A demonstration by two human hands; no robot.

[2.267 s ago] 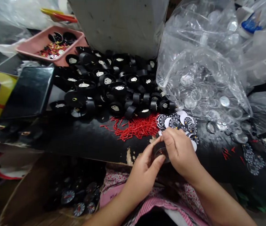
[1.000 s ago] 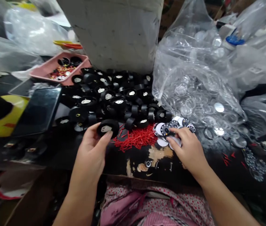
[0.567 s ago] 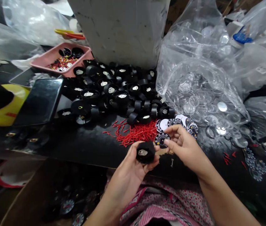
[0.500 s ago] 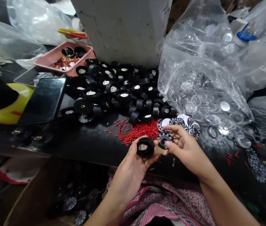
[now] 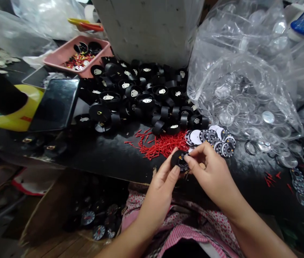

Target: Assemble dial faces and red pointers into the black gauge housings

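My left hand (image 5: 165, 175) is closed round a round black housing (image 5: 175, 157). A black dial disc with white markings (image 5: 183, 163) lies at the housing's open face, and my right hand (image 5: 205, 161) pinches the disc's right edge. Just beyond my hands lies a heap of red pointers (image 5: 160, 145). More dial discs (image 5: 212, 138), some showing plain white faces, overlap to the right of that heap. Behind them many black housings (image 5: 141, 96) are piled, several with a pale metal plate inside.
A clear bag of transparent round covers (image 5: 243, 96) spreads across the right. At the left are a dark phone-like slab (image 5: 55, 104), a yellow round object (image 5: 31, 104) and a pink tray (image 5: 102, 43). Finished-looking dials (image 5: 88, 217) lie below the table's front edge.
My right hand has brought the dial disc onto the housing in my left hand, covering the pale plate inside. The view has shifted, so the table's things appear higher and further right.
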